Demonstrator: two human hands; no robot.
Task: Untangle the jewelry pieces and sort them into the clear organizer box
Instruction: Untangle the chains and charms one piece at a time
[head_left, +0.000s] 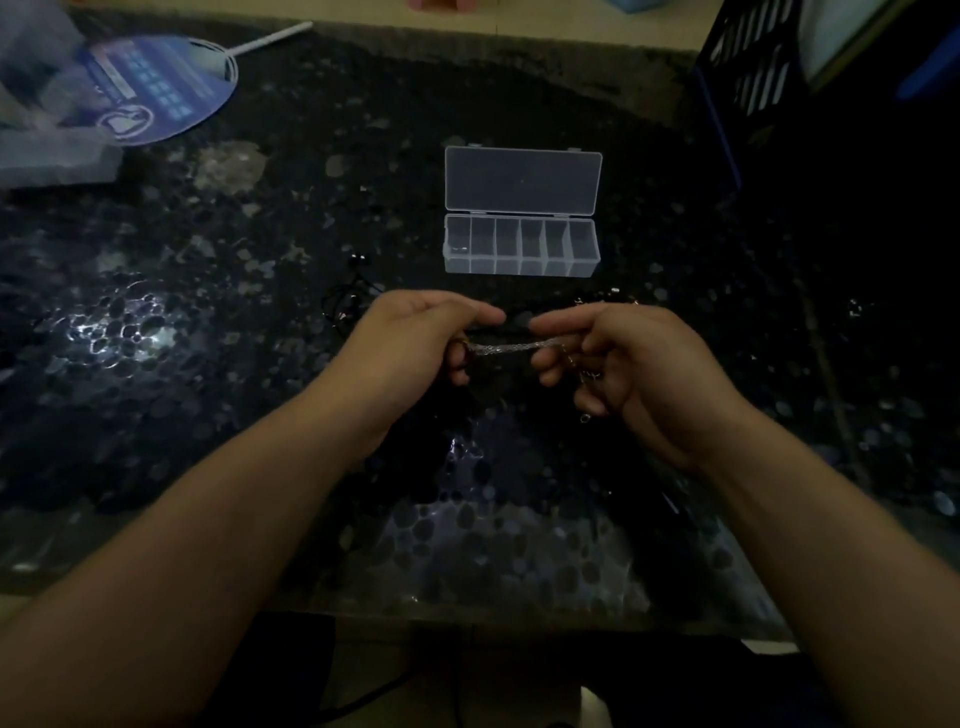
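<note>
A: Where's the chain (511, 347) now?

B: Up off the desk (218, 291), stretched as a few thin silvery strands between the two hands. The left hand (415, 338) pinches one end, the right hand (618, 358) pinches the other, with a clasp and loose links dangling under its fingers.

A: How will it handle?

B: Very light and limp, I'd say, slippery too, and fine enough to kink or snap if yanked. Better to hold close to the knot with fingertips and tease the strands apart.

A: And the organizer box (521, 245)?

B: Lid open, toward the far edge of the desk beyond the hands. Its compartments look mostly empty, though it's too dim to be sure. More dark jewelry (347, 301) lies just left of the left hand
</note>
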